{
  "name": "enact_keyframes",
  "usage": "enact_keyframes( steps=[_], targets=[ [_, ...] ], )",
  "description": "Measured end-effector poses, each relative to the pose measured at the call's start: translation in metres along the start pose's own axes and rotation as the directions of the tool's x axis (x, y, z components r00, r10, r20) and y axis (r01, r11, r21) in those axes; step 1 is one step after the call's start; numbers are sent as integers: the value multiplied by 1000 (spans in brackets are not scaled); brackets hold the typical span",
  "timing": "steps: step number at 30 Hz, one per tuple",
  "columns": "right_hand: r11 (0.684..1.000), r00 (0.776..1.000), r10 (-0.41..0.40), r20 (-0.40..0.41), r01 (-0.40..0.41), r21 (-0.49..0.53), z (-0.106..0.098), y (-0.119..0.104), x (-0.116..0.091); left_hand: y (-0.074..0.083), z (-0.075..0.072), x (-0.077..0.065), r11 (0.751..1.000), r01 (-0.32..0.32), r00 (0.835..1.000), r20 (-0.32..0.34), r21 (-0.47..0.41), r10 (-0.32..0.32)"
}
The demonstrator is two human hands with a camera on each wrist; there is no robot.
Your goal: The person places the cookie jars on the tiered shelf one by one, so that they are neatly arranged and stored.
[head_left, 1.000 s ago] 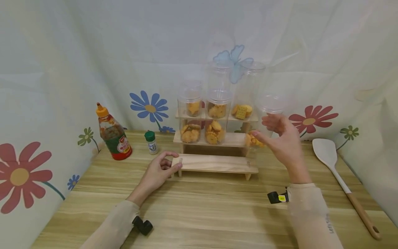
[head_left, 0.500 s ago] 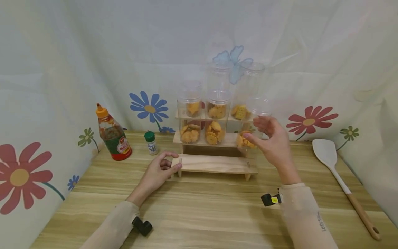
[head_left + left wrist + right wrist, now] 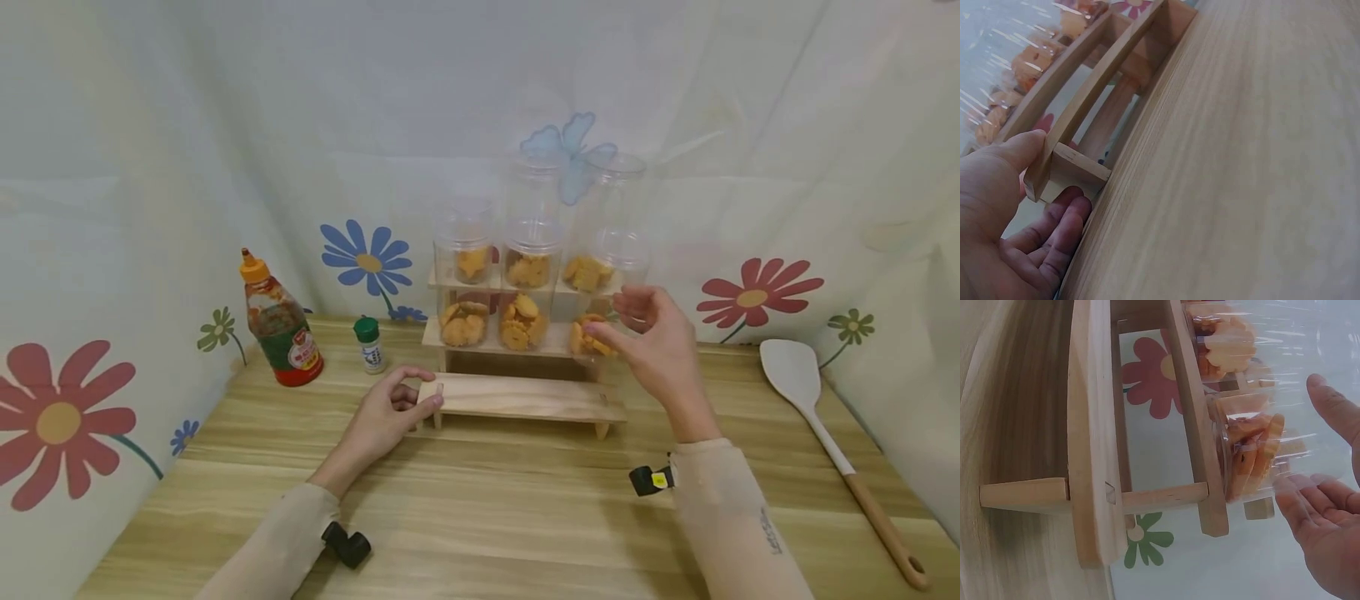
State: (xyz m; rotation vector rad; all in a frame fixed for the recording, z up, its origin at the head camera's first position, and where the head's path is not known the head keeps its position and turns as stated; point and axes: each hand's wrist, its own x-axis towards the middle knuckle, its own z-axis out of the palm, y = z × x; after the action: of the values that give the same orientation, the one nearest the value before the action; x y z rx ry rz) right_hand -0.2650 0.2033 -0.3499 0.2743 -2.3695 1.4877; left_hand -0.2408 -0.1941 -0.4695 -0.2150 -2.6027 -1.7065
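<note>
A three-step wooden display shelf [image 3: 517, 396] stands on the table with clear jars of crackers on its upper two steps. My left hand [image 3: 386, 412] grips the left end of the lowest step; in the left wrist view the thumb lies on the board and the fingers curl by its leg. My right hand [image 3: 660, 354] holds a clear plastic jar [image 3: 1254, 447] between thumb and fingers at the right end of the middle step. Orange crackers fill this jar's bottom. To its left on that step are two similar jars, the nearer one [image 3: 522, 321] in the centre.
Behind, the top step carries more cracker jars, one a tall jar [image 3: 615, 208] at the right. A red sauce bottle [image 3: 281, 325] and a green-capped shaker [image 3: 368, 344] stand left of the shelf. A white spatula [image 3: 795, 375] with a wooden handle lies at the right.
My right hand has carried the cracker jar leftward onto the right end of the middle step. My left hand keeps its grip on the shelf.
</note>
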Motion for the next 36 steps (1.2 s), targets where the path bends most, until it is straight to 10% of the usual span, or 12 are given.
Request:
enact_keyframes(
  steps=[36],
  targets=[
    [986,993,98,64,-88,-142,7,10,4,2,3,2,1000,-4,1000,-4,2,4]
  ],
)
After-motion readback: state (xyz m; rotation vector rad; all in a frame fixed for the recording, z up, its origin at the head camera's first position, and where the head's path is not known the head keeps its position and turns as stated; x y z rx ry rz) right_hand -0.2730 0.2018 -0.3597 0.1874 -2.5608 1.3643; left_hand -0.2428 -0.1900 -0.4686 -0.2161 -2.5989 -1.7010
